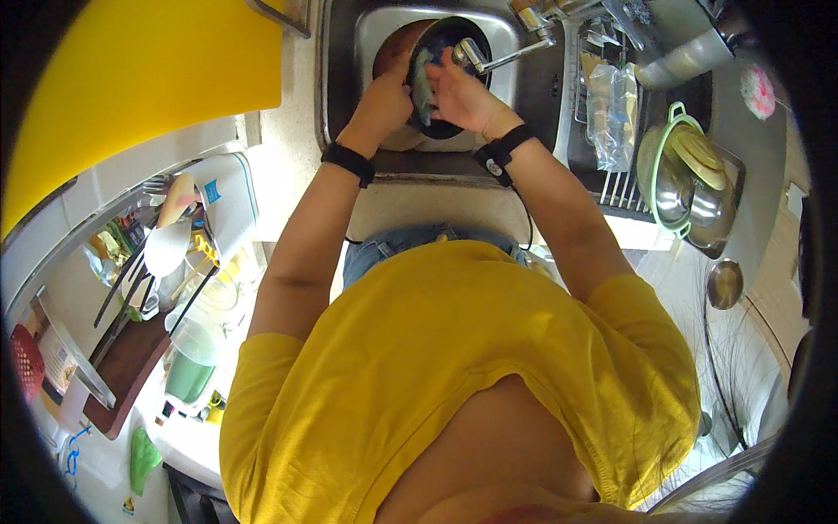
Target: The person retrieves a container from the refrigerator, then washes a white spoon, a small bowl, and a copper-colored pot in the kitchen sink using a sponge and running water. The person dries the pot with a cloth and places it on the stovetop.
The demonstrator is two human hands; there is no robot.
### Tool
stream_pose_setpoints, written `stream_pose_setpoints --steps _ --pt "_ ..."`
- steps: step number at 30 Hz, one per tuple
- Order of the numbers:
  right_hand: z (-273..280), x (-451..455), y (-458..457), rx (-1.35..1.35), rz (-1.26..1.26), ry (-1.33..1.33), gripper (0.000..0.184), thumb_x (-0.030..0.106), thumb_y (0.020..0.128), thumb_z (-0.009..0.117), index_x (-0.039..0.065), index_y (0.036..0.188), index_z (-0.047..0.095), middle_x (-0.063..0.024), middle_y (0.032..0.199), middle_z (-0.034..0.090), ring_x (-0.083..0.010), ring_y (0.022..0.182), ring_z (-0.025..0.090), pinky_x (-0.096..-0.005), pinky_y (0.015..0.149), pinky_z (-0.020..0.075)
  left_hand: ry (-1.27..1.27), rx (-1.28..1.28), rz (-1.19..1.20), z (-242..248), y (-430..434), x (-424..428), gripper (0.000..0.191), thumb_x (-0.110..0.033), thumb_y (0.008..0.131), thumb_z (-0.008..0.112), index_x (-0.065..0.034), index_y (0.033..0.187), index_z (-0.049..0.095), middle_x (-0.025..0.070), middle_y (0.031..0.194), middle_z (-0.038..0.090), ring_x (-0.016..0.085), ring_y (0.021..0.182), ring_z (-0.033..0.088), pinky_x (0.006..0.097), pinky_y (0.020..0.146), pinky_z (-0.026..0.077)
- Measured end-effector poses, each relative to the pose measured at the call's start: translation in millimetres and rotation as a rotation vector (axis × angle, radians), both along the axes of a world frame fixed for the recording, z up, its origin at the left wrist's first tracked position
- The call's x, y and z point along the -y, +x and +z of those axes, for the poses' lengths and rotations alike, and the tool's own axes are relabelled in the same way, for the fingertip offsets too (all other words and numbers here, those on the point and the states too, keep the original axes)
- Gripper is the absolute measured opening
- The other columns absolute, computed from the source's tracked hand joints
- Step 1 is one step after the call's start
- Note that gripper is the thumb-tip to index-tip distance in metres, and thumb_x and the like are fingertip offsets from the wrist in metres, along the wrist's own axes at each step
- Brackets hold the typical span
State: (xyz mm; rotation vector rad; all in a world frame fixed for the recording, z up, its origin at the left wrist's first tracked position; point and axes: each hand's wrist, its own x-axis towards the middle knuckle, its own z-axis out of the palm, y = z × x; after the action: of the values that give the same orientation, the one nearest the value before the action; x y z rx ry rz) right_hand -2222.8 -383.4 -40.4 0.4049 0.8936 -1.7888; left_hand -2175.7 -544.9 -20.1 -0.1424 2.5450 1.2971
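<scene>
In the head view, my left hand [391, 98] grips the near-left rim of a round dark pan or bowl [456, 124], tilted over the metal sink [510, 98]. My right hand [461, 95] is inside it, palm partly turned up and fingers apart, below the tap's spout [468, 52]. A pale greenish strip [423, 88], maybe a cloth or a scouring pad, lies against the dark inside, beside my right fingertips; whether they touch is unclear. A reddish-brown round vessel [396, 46] sits behind the dark one in the sink. Both wrists wear black bands.
Right of the sink stand a dish rack [619, 190] with a clear plastic bag [612, 118], a green-rimmed colander [664, 124] with dishes, and a metal pot [687, 59]. A yellow panel [163, 65] is at upper left. Utensils and plastic containers [190, 376] crowd the left side.
</scene>
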Motion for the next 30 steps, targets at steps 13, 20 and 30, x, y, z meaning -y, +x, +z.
stream_pose_setpoints --steps 13,20,30 --pt "-34.1 -66.2 -0.5 -1.538 1.239 0.784 0.025 0.027 0.08 0.056 0.007 0.088 0.068 -0.0162 0.091 0.066 -0.0325 0.088 0.062 -0.0374 0.075 0.0483 0.038 0.089 0.102 -26.3 5.2 20.9 0.051 -0.007 0.077 0.047 0.002 0.128 0.046 0.0265 0.105 0.059 0.04 0.1 0.057 0.0392 0.088 0.045" --pt "-66.7 -33.0 52.0 -1.235 1.496 0.631 0.033 0.034 0.084 0.051 0.007 0.095 0.067 -0.0141 0.101 0.064 -0.0328 0.096 0.059 -0.0381 0.089 0.0441 0.011 0.077 -0.013 6.3 7.7 24.3 0.04 -0.012 0.077 0.051 0.001 0.115 0.058 0.0258 0.111 0.058 0.039 0.103 0.056 0.0393 0.091 0.044" --pt "97.0 -36.2 39.3 -1.412 0.827 0.275 0.013 0.009 0.077 0.059 0.007 0.086 0.068 -0.0118 0.09 0.062 -0.0274 0.085 0.061 -0.0358 0.074 0.0491 -0.1 -0.027 -0.378 18.2 46.2 15.9 0.048 -0.013 0.07 0.07 -0.0069 0.116 0.059 0.0185 0.128 0.05 0.032 0.12 0.046 0.0385 0.1 0.037"
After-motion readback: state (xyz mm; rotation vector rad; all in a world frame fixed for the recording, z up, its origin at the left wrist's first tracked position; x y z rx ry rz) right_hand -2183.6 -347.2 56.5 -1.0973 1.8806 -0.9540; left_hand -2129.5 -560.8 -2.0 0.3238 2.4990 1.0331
